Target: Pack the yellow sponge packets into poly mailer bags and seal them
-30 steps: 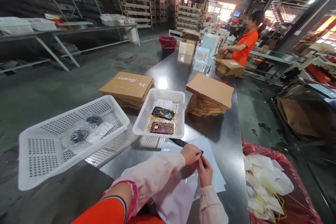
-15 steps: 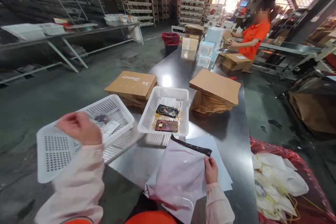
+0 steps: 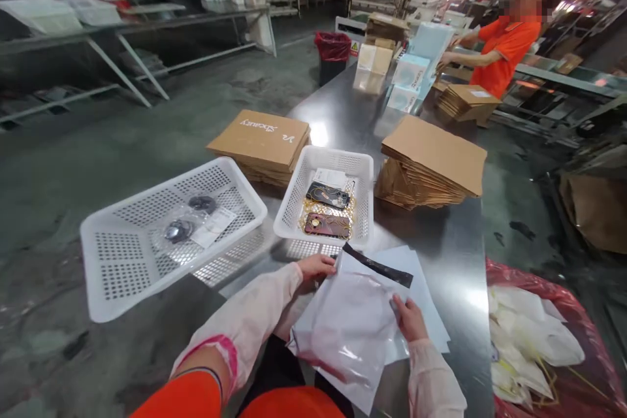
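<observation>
A white plastic mailing bag (image 3: 350, 320) with a black strip along its top edge lies at the table's near edge, its mouth spread apart. My left hand (image 3: 317, 266) pinches the bag's upper left edge, fingers closed. On the opposite side, my right hand (image 3: 409, 318) grips the right edge between thumb and fingers. Under the bag lie more pale mailing bags (image 3: 431, 320). Just beyond is a white basket (image 3: 362, 163) holding a dark phone case (image 3: 327, 195), a reddish phone case (image 3: 326, 225), gold chains and a paper slip.
A second white basket (image 3: 115, 261) at the left holds clear-wrapped dark round items. Stacks of brown cardboard mailers (image 3: 259, 137) and folded cartons (image 3: 434, 157) stand beyond. A red-lined bin (image 3: 563, 366) is on the right. A co-worker (image 3: 504, 55) stands at the far right.
My left hand has come from above the left basket to the bag's left edge. The bag's mouth has spread apart. My right hand stays on the right edge; the view has tilted down.
</observation>
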`<control>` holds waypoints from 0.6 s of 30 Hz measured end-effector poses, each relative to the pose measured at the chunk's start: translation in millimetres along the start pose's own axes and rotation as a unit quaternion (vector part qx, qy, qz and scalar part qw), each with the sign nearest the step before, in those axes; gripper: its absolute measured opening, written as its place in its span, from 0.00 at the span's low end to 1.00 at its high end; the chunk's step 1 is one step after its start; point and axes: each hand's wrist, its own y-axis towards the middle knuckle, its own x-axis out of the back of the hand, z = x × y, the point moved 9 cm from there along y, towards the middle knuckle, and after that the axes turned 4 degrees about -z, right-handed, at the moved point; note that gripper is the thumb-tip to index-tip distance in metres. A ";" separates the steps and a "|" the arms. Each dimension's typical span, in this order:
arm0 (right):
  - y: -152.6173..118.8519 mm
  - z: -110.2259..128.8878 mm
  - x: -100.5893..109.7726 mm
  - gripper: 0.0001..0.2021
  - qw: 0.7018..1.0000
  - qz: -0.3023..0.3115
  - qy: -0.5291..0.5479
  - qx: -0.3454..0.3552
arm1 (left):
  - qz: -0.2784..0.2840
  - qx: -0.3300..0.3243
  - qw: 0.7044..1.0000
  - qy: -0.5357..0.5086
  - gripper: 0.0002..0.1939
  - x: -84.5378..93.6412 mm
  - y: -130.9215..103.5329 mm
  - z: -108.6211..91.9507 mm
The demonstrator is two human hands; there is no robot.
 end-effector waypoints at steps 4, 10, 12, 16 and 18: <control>-12.4 -12.6 15.8 0.22 0.997 -0.012 -0.068 -0.028 | 0.008 -0.002 1.000 0.003 0.24 16.7 10.0 14.4; -11.9 -14.5 26.0 0.21 0.996 -0.018 -0.088 -0.024 | 0.007 -0.007 0.999 0.033 0.22 18.6 13.1 26.1; -15.4 -16.0 19.1 0.23 0.996 0.021 -0.085 -0.032 | 0.004 -0.002 0.999 0.046 0.20 16.3 14.6 30.0; -23.6 -22.3 14.1 0.20 0.992 0.074 -0.096 -0.046 | -0.004 0.004 0.997 0.083 0.19 20.3 12.8 34.4; -23.7 -23.3 18.7 0.21 0.992 0.068 -0.097 -0.040 | -0.001 -0.003 0.996 0.092 0.18 23.0 7.8 33.1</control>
